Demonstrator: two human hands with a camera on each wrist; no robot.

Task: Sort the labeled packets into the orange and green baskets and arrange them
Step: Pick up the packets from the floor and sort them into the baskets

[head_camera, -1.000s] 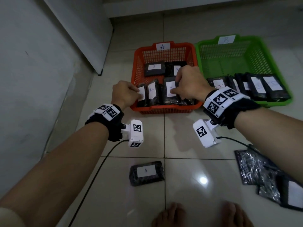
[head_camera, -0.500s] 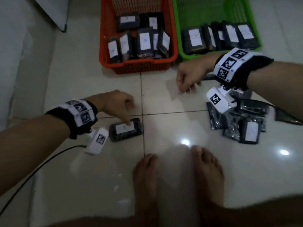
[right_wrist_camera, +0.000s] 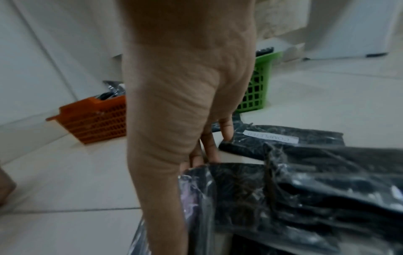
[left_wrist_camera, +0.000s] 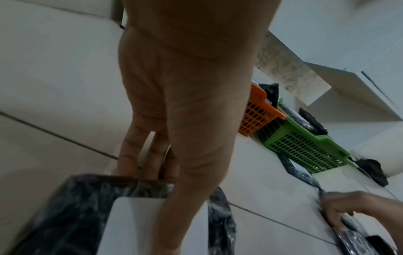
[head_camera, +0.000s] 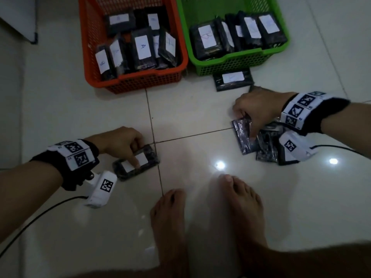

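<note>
The left hand pinches the lone packet, fingers behind its far edge, thumb on the label, to lift it; the right hand apparently grips a piled packet likewise.

A black plastic-wrapped packet with a white label lies flat on the floor under the left hand, whose thumb and fingers clasp its edges. A heap of glossy black packets lies beneath the right hand. Beyond both hands, the orange mesh basket and green mesh basket hold upright labeled packets.
</note>
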